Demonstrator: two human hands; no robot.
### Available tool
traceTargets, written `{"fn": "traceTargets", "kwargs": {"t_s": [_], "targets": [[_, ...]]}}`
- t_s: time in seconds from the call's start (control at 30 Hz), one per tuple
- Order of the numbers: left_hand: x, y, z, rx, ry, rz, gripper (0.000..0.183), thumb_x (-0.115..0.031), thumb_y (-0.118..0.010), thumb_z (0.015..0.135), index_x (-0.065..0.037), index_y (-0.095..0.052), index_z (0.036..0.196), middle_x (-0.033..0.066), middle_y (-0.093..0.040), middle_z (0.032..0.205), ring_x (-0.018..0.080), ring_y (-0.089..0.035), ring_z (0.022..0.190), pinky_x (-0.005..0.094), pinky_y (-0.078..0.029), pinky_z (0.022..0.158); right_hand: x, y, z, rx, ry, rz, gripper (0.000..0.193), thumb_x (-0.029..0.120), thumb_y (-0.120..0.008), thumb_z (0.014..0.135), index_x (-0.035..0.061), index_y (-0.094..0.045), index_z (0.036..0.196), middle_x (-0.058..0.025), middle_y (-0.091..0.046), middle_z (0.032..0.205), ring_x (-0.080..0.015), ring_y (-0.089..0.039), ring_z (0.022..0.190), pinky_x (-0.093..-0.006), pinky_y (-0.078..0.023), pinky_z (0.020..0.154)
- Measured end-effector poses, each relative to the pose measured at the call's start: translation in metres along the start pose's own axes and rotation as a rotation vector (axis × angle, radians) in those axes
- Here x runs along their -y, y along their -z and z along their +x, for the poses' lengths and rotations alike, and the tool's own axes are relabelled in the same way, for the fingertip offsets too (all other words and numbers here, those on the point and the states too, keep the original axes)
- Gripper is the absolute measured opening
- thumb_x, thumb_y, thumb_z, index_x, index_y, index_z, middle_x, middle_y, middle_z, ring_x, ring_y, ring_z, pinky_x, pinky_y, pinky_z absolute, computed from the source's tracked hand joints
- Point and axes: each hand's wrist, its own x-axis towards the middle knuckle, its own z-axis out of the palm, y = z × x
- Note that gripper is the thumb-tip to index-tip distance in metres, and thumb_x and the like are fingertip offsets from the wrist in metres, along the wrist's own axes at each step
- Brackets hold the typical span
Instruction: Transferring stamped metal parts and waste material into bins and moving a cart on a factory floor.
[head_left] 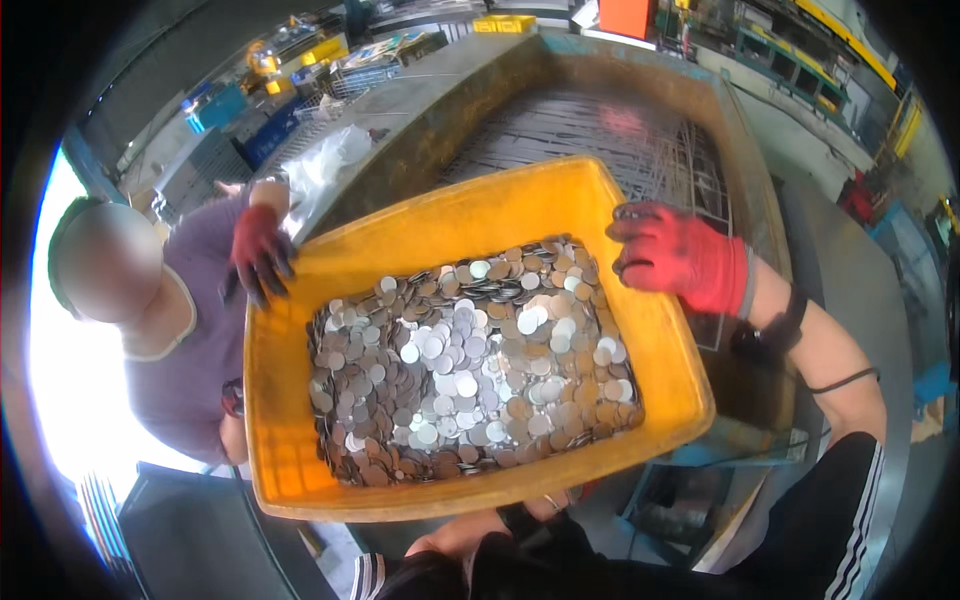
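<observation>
A yellow plastic crate (pixel 420 228) hangs tilted in front of me, holding a thick layer of round flat metal discs (pixel 465 370), silvery and brownish. My right hand (pixel 672 252), in a red glove with dark fingertips, is closed over the crate's right rim. My left forearm crosses below the near side; only a sliver of the red-gloved left hand (pixel 588 490) shows under the near rim, its fingers hidden. At the left, a co-worker's gloved hand (pixel 262 255) rests over the far left rim, and their other gloved hand (pixel 233 398) is partly visible beside the crate's left wall.
Behind the crate stands a large rusty-edged metal tank (pixel 735 150) with dark contents and thin bars. A clear plastic bag (pixel 325 165) lies by its left wall. The co-worker (pixel 195 300) stands close at the left. A black box-like surface (pixel 200 530) is at lower left.
</observation>
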Motion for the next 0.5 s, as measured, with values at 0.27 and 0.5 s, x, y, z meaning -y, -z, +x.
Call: {"fn": "traceTargets", "kwargs": {"t_s": [0.27, 0.5], "targets": [[0.06, -0.049, -0.102, 0.086, -0.031, 0.149, 0.047, -0.032, -0.046, 0.098, -0.013, -0.04, 0.141, 0.0089, -0.056, 0.116, 0.017, -0.056, 0.102, 0.0367, -0.05, 0.083, 0.008, -0.006, -0.011, 0.01, -0.082, -0.005, 0.02, 0.013, -0.064, 0.066, 0.0076, -0.061, 0.086, -0.0098, -0.06, 0.092, -0.0338, -0.053, 0.114, -0.0454, -0.044, 0.097], [0.184, 0.027, -0.179, 0.008, 0.135, 0.711, 0.058, -0.052, -0.054, 0.089, -0.023, -0.042, 0.137, 0.0084, -0.056, 0.098, 0.0276, -0.056, 0.082, 0.0433, -0.052, 0.066, 0.007, -0.011, -0.003, 0.025, -0.116, 0.046, 0.017, 0.008, -0.061, 0.076, 0.0046, -0.057, 0.092, -0.013, -0.059, 0.097, -0.0398, -0.053, 0.113, -0.0478, -0.045, 0.094]]}}
